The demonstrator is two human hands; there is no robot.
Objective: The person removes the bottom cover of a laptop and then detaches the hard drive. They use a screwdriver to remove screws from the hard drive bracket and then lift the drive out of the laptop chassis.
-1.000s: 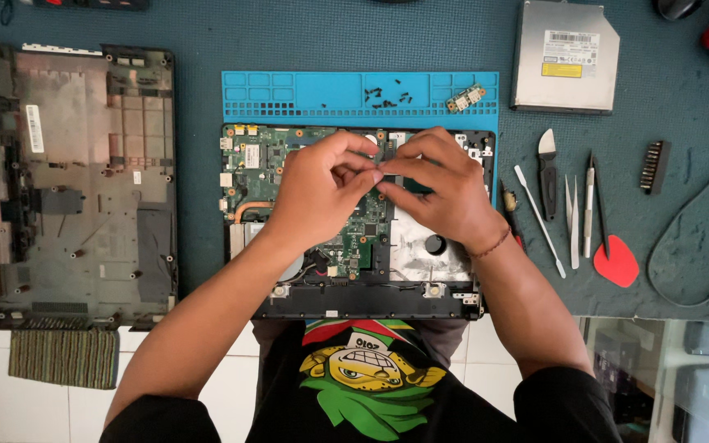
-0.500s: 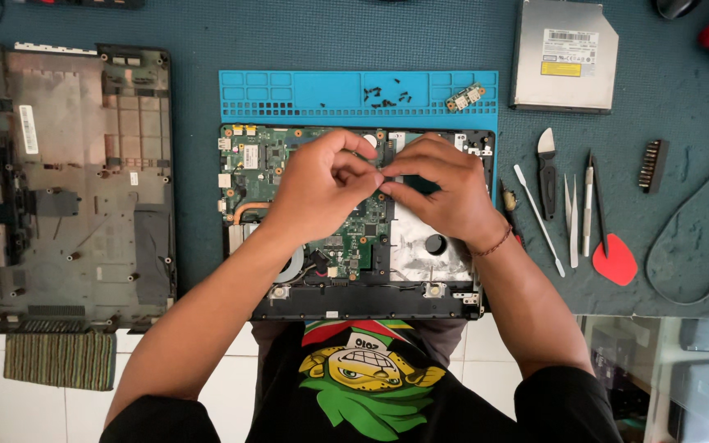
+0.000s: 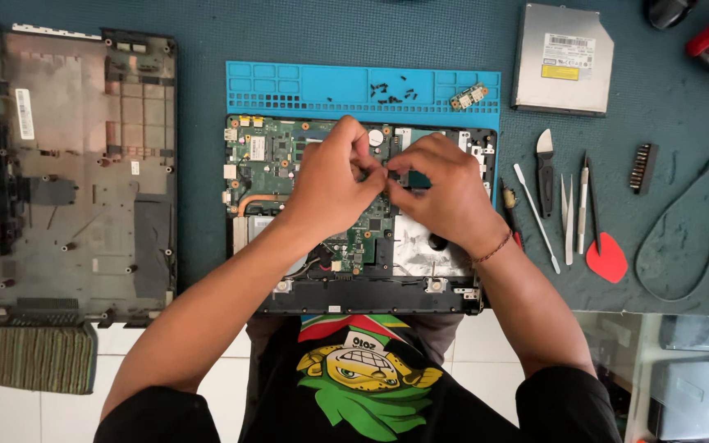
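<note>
An opened laptop base with a green motherboard (image 3: 268, 164) lies on a blue work mat (image 3: 305, 86) in front of me. My left hand (image 3: 334, 176) and my right hand (image 3: 445, 189) meet over the board's upper middle, fingertips pinched together on a small part (image 3: 395, 175) that I cannot make out. Both hands hide the board beneath them. A copper heat pipe (image 3: 256, 201) shows at the board's left.
The laptop's bottom cover (image 3: 75, 172) lies at the left, an optical drive (image 3: 564, 57) at the top right. Tweezers, spudgers, a red pick (image 3: 607, 258), a bit holder (image 3: 643, 168) and a cable (image 3: 683, 246) lie right of the laptop. Loose screws (image 3: 391, 90) sit on the mat.
Both hands stay pinched over the same spot on the board, with only slight finger shifts.
</note>
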